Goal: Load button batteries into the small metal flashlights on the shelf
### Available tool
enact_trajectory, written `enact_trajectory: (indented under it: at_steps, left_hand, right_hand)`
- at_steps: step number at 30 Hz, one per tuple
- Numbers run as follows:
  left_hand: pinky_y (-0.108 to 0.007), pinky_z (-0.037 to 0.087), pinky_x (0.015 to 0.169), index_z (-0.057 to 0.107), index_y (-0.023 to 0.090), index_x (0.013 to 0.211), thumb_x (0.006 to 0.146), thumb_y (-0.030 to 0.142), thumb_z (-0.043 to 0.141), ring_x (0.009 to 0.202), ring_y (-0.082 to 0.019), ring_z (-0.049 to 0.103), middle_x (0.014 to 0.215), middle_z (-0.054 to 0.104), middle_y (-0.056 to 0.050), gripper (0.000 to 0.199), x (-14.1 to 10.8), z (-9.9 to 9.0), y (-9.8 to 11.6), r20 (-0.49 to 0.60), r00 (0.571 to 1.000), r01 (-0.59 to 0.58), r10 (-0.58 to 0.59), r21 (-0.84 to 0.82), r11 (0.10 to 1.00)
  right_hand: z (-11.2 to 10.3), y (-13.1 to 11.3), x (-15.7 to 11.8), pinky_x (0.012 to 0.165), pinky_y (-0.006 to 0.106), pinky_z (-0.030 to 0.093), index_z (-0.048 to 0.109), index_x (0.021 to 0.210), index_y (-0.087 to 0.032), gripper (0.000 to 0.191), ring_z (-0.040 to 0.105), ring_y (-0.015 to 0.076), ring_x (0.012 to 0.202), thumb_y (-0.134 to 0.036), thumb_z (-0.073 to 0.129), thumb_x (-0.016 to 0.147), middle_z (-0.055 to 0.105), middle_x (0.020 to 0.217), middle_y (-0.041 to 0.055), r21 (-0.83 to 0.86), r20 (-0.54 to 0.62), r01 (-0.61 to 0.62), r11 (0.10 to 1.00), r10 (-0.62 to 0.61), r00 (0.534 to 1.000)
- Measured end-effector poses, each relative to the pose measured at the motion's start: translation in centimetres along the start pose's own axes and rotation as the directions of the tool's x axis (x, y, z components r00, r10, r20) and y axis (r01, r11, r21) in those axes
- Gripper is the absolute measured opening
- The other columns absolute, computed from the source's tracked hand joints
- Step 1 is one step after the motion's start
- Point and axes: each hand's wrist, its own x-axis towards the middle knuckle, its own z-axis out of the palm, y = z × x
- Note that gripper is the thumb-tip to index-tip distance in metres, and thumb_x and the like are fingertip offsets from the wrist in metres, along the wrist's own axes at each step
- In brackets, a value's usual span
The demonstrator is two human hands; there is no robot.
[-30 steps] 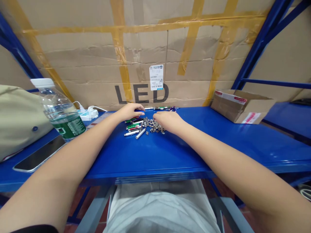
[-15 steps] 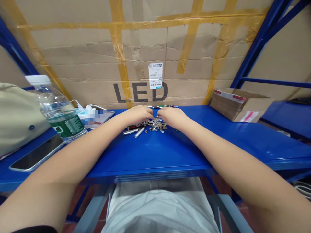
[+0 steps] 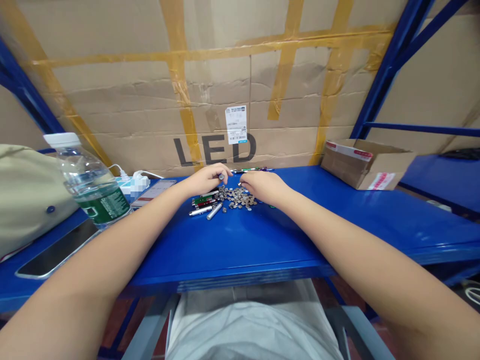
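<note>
A pile of small round silver button cells [image 3: 243, 198] lies on the blue tabletop [image 3: 240, 245]. Above its left side, my left hand [image 3: 206, 178] is closed round a slim metal tube, and only the round end [image 3: 221, 176] shows. My right hand [image 3: 264, 186] hovers at the pile's right edge, thumb and fingertips pinched on a tiny shiny piece [image 3: 240, 184], probably one button cell. Several pen-shaped metal tubes lie left of the pile: a silver tube [image 3: 214, 211], a red one [image 3: 206, 204] and others. Behind my hands runs a row of coloured pens [image 3: 251, 170], partly hidden.
At left stand a water bottle [image 3: 101, 197], a phone [image 3: 60, 247], a beige bag [image 3: 30, 195] and a white power strip [image 3: 131, 185]. An open cardboard box [image 3: 348, 165] sits at right. A large taped carton [image 3: 210, 85] walls off the back.
My hands have drawn apart. The left moved left and turned so the tube's end shows; the right stays near the pile. The view has tilted slightly upward.
</note>
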Motion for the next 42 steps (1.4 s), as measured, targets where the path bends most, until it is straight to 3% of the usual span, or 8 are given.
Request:
enact_trajectory:
  at_steps: [5,9,13,17,21,27,32,42]
  left_hand:
    - [-0.039,0.042,0.102,0.061,0.018,0.077,0.078,0.007,0.041,0.114,-0.017,0.055,0.123,0.061,-0.005,0.022,0.0,0.0,1.0,0.033,0.999,0.035,-0.034,-0.033,0.999]
    - [-0.036,0.045,0.097,0.065,0.018,0.093,0.085,0.015,0.042,0.107,-0.017,0.06,0.113,0.066,-0.005,0.024,0.1,0.1,1.0,0.039,0.995,0.091,-0.092,0.01,0.996]
    - [-0.035,0.046,0.091,0.058,0.018,0.116,0.087,0.027,0.05,0.101,-0.02,0.062,0.11,0.067,-0.007,0.031,-0.1,0.3,-0.4,-0.05,0.965,0.263,-0.258,0.124,0.957]
    - [-0.032,0.047,0.076,0.057,0.015,0.107,0.085,0.036,0.057,0.088,-0.021,0.062,0.098,0.068,-0.009,0.03,-0.7,0.1,-2.9,-0.099,0.921,0.39,-0.377,0.276,0.879]
    - [-0.03,0.045,0.072,0.062,0.017,0.095,0.087,0.039,0.051,0.083,-0.021,0.062,0.093,0.069,-0.007,0.026,-1.4,-0.4,-5.1,-0.014,0.925,0.349,-0.38,0.427,0.834]
    - [-0.031,0.045,0.082,0.066,0.018,0.103,0.088,0.039,0.047,0.096,-0.024,0.061,0.106,0.069,-0.01,0.032,-1.8,-0.6,-6.8,-0.002,0.94,0.301,-0.342,0.479,0.824]
    - [-0.028,0.044,0.071,0.065,0.019,0.1,0.084,0.038,0.053,0.084,-0.021,0.062,0.097,0.07,-0.008,0.028,-2.1,-0.5,-7.5,-0.025,0.908,0.381,-0.418,0.465,0.799]
    - [-0.031,0.045,0.082,0.068,0.018,0.106,0.083,0.031,0.055,0.095,-0.024,0.062,0.108,0.069,-0.01,0.03,-2.1,-0.8,-7.5,0.028,0.908,0.367,-0.419,0.431,0.824]
  right_hand:
    - [0.2,0.0,0.1,0.064,0.027,0.04,0.064,0.095,-0.02,0.025,0.064,0.0197,0.091,-0.023,0.04,0.096,0.07,0.101,0.0064,0.018,0.011,-0.009,1.0,0.009,1.0]
    - [0.2,0.1,0.0,0.065,0.028,0.041,0.065,0.094,-0.02,0.025,0.064,0.0201,0.091,-0.025,0.04,0.095,0.07,0.102,0.0063,0.051,-0.008,0.005,0.999,-0.005,1.0]
    - [0.1,0.5,-0.1,0.065,0.028,0.04,0.066,0.093,-0.02,0.024,0.063,0.0202,0.088,-0.027,0.042,0.095,0.071,0.101,0.0061,0.079,-0.018,-0.007,0.997,0.008,1.0]
    - [0.1,0.8,-0.2,0.066,0.028,0.04,0.066,0.095,-0.02,0.023,0.063,0.0199,0.088,-0.028,0.045,0.094,0.071,0.099,0.0061,0.104,-0.015,-0.021,0.994,0.022,1.0]
    - [0.3,0.8,-0.2,0.066,0.028,0.04,0.067,0.095,-0.02,0.022,0.062,0.0195,0.089,-0.028,0.046,0.094,0.071,0.101,0.0063,0.133,-0.006,-0.011,0.991,0.012,1.0]
    - [0.2,0.6,-0.1,0.066,0.028,0.04,0.068,0.094,-0.02,0.021,0.062,0.0192,0.088,-0.027,0.048,0.093,0.072,0.099,0.0057,0.165,-0.002,-0.009,0.986,0.01,1.0]
    - [0.3,0.9,-0.2,0.064,0.027,0.039,0.069,0.095,-0.02,0.021,0.063,0.019,0.087,-0.028,0.049,0.092,0.072,0.098,0.0051,0.165,0.002,-0.026,0.986,0.026,1.0]
    - [0.6,1.0,0.0,0.066,0.028,0.04,0.069,0.093,-0.021,0.021,0.062,0.0191,0.087,-0.028,0.049,0.092,0.072,0.097,0.0058,0.163,-0.001,-0.002,0.987,0.002,1.0]
